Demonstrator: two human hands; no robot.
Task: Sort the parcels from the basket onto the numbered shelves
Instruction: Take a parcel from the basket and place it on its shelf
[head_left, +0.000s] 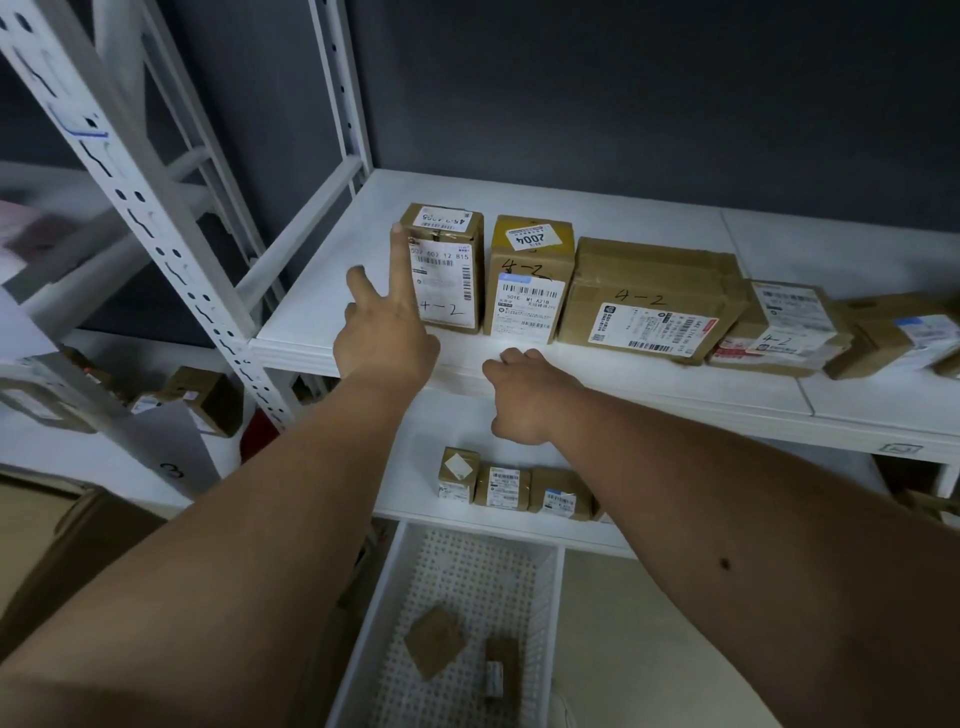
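Left hand (387, 338) fingers straight, touching upright parcel (447, 270) marked 4-2 on shelf (623, 374). Right hand (524, 395) curled, empty, near shelf edge. Two small parcels (457, 654) left in basket (405, 571): probably light, stiff cardboard; pinch across sides.

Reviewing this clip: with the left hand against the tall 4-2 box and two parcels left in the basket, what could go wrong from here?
1. The left hand presses straight fingers on the upright leftmost box; a harder push could tip it into the neighbouring 2004 box.
2. The small parcels in the basket show no readable marking here, so misfiling is possible.
3. The right hand rests on the shelf edge, holding nothing.
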